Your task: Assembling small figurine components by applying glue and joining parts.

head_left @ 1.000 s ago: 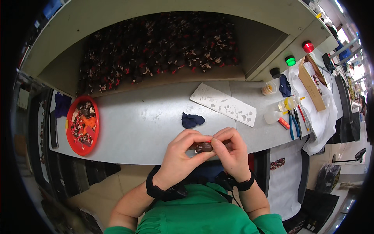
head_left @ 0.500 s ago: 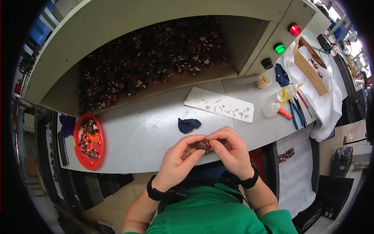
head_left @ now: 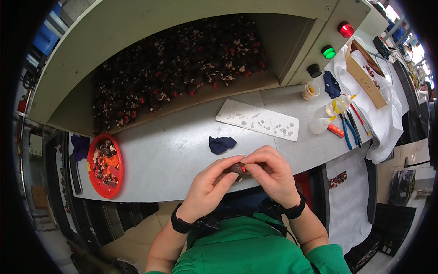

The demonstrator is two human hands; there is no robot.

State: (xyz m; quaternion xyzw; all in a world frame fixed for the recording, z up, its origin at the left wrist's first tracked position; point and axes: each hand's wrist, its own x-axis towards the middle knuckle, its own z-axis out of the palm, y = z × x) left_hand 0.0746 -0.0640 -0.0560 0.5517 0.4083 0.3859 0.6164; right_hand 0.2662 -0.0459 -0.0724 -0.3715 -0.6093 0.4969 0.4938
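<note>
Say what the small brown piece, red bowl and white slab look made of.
Small brown piece: perhaps resin or plastic, faintly shiny, but too small to be sure.
Red bowl: probably plastic, semi-gloss, evenly coloured.
White slab: possibly foam or card; flat, matte, grey-blotched.

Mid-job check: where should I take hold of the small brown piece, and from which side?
I'd grip the brown piece by its rounded body, coming from the left, where the left hand holds it: that bulk looks like the fuller grip. The tiny red part shows on its right side, close by the right hand, so it's probably best left uncovered.
</note>
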